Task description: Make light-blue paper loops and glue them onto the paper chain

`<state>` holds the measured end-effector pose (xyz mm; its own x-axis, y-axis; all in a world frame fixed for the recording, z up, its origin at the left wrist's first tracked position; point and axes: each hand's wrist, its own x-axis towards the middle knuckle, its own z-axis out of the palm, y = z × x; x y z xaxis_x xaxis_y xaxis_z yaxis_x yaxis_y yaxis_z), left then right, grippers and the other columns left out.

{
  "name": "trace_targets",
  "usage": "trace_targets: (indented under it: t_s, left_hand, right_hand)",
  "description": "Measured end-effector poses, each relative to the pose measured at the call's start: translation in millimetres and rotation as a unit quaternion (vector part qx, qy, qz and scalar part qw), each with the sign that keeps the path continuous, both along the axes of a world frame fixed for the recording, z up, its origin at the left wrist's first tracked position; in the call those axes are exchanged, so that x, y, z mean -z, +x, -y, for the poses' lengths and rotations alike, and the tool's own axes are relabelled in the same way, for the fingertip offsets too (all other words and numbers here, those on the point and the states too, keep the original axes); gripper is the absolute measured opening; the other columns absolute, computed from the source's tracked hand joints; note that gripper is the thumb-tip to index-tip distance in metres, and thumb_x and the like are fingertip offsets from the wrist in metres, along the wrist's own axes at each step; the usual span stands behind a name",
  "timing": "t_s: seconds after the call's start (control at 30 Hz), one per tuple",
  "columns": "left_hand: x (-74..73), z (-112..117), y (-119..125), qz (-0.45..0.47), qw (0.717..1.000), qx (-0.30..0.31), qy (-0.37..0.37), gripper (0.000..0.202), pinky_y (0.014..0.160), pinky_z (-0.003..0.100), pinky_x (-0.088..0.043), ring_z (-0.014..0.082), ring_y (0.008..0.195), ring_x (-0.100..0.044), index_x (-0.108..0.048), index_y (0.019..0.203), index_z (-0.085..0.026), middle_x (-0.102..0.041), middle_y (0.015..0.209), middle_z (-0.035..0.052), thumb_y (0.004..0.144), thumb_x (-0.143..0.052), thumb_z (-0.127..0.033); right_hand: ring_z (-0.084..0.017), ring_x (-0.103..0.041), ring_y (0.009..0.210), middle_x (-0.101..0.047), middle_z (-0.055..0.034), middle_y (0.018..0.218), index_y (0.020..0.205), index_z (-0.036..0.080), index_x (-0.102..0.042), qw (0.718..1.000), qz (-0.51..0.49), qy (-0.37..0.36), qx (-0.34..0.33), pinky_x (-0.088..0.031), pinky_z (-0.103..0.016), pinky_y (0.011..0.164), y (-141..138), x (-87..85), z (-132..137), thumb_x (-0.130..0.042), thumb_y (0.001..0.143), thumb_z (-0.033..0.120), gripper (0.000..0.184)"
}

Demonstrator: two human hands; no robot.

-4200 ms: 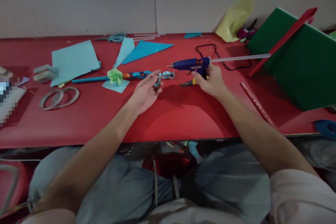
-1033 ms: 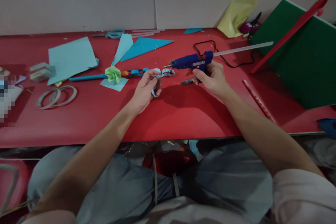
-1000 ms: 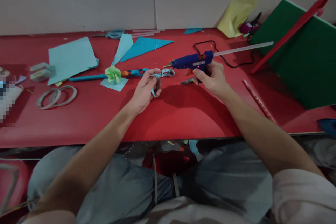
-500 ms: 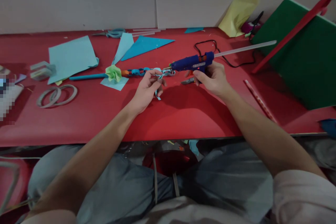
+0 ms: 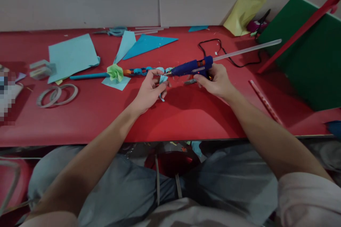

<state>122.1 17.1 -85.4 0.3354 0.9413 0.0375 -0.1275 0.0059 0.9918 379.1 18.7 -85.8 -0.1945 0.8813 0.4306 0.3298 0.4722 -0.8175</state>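
My left hand (image 5: 151, 88) pinches a light blue paper strip (image 5: 163, 78) between thumb and fingers. Wrapped around a blue hot glue gun (image 5: 190, 66), my right hand (image 5: 217, 81) holds it level, its nozzle at the strip. A long clear glue stick (image 5: 247, 49) juts from the gun's back. Behind my left hand runs a paper chain (image 5: 140, 71) of blue and orange links, partly hidden by my fingers. At its left end sit a pale green paper flower (image 5: 115, 73) and a rolled blue paper tube (image 5: 89, 76).
Light blue sheets (image 5: 71, 56), a darker blue paper triangle (image 5: 149, 45) and scissors (image 5: 117, 31) lie toward the back. Two tape rolls (image 5: 45, 100) overlap at left. On the right are a green board (image 5: 301, 60), a red-patterned strip (image 5: 265, 102) and a black cord (image 5: 239, 66).
The glue gun has shifted slightly left and down, its nozzle now at the strip in my left hand. That strip has turned, showing more of its flat side.
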Motion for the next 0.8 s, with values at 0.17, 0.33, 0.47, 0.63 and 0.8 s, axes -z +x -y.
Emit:
trace_targets:
  t_s: [0.17,0.33,0.47,0.63,0.8]
  left_hand:
    - [3.5,-2,-1,0.004,1.0,0.009,0.02,0.043,0.048,0.023,-0.038,0.0053,0.046,-0.052,-0.044,0.104,-0.025,-0.068,0.079,-0.0063,0.084,-0.081,-0.03]
    - [8.1,-4,-2,-0.014,0.999,0.012,0.044,0.046,0.048,0.023,-0.039,0.005,0.047,-0.052,-0.043,0.105,-0.025,-0.066,0.081,-0.0066,0.085,-0.083,-0.037]
    - [10.7,-5,-2,-0.019,0.998,0.014,0.066,0.048,0.048,0.023,-0.04,0.0052,0.047,-0.052,-0.042,0.106,-0.025,-0.066,0.081,-0.006,0.087,-0.083,-0.042]
    - [12.2,-6,-2,-0.017,0.997,0.011,0.071,0.049,0.049,0.024,-0.041,0.0059,0.047,-0.052,-0.042,0.106,-0.025,-0.066,0.082,-0.0056,0.087,-0.083,-0.043]
    - [11.6,-6,-2,-0.024,0.997,0.011,0.07,0.044,0.049,0.024,-0.041,0.0051,0.047,-0.052,-0.042,0.106,-0.025,-0.066,0.081,-0.006,0.089,-0.081,-0.037]
  right_hand:
    - [-0.021,-0.069,0.068,-0.065,-0.002,0.072,0.094,0.022,-0.071,1.0,0.013,0.005,-0.001,-0.063,-0.037,0.068,3,4.3,-3,-0.08,0.087,0.051,0.031]
    - [-0.022,-0.072,0.075,-0.068,-0.0032,0.079,0.103,0.02,-0.071,1.0,0.015,-0.015,0.002,-0.064,-0.037,0.071,3,5.1,-4,-0.078,0.087,0.054,0.039]
    - [-0.022,-0.07,0.076,-0.069,-0.0035,0.081,0.1,0.021,-0.072,1.0,0.026,-0.012,0.01,-0.063,-0.036,0.07,3,4.2,-4,-0.079,0.085,0.056,0.039]
    - [-0.021,-0.067,0.079,-0.067,-0.0032,0.082,0.1,0.02,-0.072,1.0,0.013,-0.006,0.01,-0.064,-0.037,0.072,0,2.8,-4,-0.077,0.086,0.057,0.04]
    - [-0.019,-0.063,0.072,-0.064,-0.0016,0.077,0.098,0.02,-0.073,1.0,0.012,0.008,0.013,-0.063,-0.036,0.069,2,4.6,-6,-0.078,0.085,0.056,0.038]
